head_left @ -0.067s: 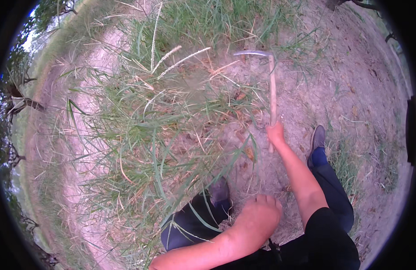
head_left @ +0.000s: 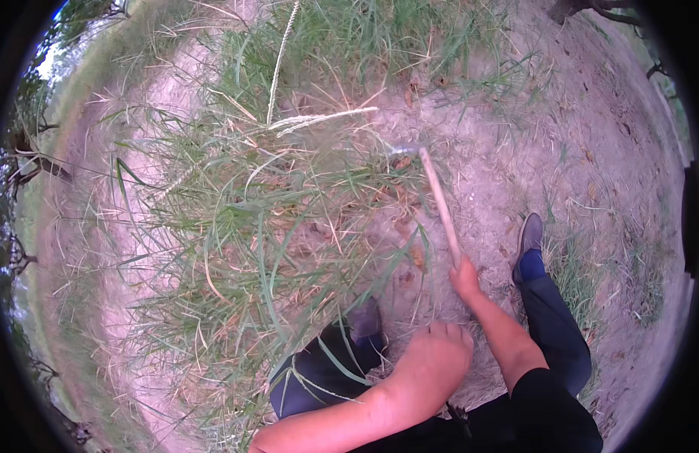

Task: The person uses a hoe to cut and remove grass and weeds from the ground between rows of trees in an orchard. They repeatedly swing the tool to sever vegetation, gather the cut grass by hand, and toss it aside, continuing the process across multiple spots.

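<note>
Sickle (head_left: 442, 209) with a slim wooden handle, seen in the head view, is in the right hand (head_left: 464, 279), whose fingers are wrapped around the handle's near end. From that hand the long axis runs forward and leans a little to the left, so the head of the tool lies ahead and slightly left of the grip. The metal blade (head_left: 404, 150) juts leftward from the far end, roughly crosswise to the handle — it is blurred, and whether its tip touches any stems I cannot tell

The grass clump (head_left: 247, 219) spreads to the left and front-left of the right hand, on the side the blade points to; pale seed heads (head_left: 327, 119) stick out of it just left of the blade. Dry soil (head_left: 489, 170) lies ahead and to the right of the same hand

The left hand (head_left: 442, 353) is near, behind the right hand and slightly to its left, apart from the handle. Its back faces up with the fingers bent down out of sight — I cannot tell whether it is closed or holds anything. The left shoe (head_left: 364, 318) is ahead and left of it, beside the grass; the right shoe (head_left: 531, 231) is ahead and right of the right hand
</note>
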Demonstrator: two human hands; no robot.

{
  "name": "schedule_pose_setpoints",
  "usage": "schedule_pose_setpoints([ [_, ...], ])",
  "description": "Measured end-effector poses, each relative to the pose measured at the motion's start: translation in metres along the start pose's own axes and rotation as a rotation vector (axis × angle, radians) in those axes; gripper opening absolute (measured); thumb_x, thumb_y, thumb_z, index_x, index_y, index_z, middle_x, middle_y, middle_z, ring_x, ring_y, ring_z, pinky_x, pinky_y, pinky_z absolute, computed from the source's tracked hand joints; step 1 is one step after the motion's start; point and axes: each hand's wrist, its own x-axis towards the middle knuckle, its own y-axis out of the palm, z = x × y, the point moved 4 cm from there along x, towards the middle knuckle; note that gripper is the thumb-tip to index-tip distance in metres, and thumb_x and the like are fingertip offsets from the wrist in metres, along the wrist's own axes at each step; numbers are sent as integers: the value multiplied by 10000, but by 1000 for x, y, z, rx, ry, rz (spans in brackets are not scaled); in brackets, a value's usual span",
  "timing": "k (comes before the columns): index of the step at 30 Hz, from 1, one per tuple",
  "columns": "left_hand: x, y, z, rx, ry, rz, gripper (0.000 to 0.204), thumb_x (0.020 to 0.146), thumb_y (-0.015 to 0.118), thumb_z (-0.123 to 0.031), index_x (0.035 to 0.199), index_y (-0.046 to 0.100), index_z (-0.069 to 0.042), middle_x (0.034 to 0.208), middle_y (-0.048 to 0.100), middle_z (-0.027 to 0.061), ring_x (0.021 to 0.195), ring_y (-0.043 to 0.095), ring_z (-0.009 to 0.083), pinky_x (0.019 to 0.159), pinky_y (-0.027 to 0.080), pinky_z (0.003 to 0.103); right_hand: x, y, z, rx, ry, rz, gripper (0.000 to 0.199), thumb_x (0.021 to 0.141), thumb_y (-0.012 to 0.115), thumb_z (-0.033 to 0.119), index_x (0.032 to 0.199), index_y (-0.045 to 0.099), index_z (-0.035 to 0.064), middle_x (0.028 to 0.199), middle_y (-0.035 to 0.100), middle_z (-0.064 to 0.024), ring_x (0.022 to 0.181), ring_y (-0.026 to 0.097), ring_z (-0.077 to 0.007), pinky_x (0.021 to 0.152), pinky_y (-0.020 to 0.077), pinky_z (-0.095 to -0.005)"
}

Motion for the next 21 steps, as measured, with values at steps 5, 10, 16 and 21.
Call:
schedule_pose_setpoints([
  [5, 1, 6, -8, 31, 35, -68, 211, 737, 590, -115, 915, 618, -6, 820, 602, 94, 796, 610, 242, 671, 491, 331, -121, 33, -103, 363, 222, 139, 254, 810, 655, 137, 977, 561, -29, 826, 636, -213, 780, 645, -330, 716, 516, -439],
  [10, -1, 12, -1, 19, 7, -25, 177, 743, 594, -112, 892, 614, -19, 837, 613, 103, 807, 622, 249, 665, 503, 335, -51, -15, 5, 554, 380, 184, 166, 794, 622, 89, 904, 543, -7, 685, 556, -80, 534, 554, -162, 466, 468, -344],
  [16, 10, 10, -2, 13, -1, 3, 179, 715, 632, -95, 881, 622, -29, 853, 626, 107, 819, 626, 260, 712, 513, 346, 15, -67, 14, 574, 283, -124, 232, 802, 617, 75, 979, 510, -31, 721, 594, -143, 559, 592, -230, 493, 469, -381],
  [21, 17, 10, -9, -27, 20, 70, 197, 714, 632, -80, 903, 641, -25, 888, 638, 119, 855, 628, 271, 732, 507, 371, -162, -74, -100, 48, 219, 59, 274, 815, 619, 79, 1042, 517, -36, 849, 613, -236, 831, 602, -417, 732, 479, -440],
])
